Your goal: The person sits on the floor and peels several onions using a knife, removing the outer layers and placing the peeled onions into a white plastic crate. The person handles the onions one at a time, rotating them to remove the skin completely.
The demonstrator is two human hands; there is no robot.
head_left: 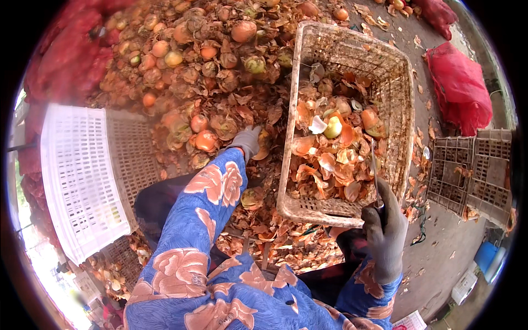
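My left hand (247, 142), in a grey glove, is down in the heap of onions (206, 141). Its fingers close against a yellowish onion (264, 146), partly hidden by the hand. In my right hand (386, 225), gloved in grey with darker finger parts, is a knife (375, 170). The blade points away from me, over the right side of a dirty plastic crate (290, 143). Loose onion skins (330, 173) fill the crate's bottom, with a pale peeled onion (333, 127) and a browner onion (372, 122) among them.
A white plastic crate (82, 170) stands tilted at my left. Red mesh sacks (69, 60) lie behind it, and another red sack (459, 88) is at the far right. Grey crates (451, 173) rest on the floor at right, near a blue container (486, 255).
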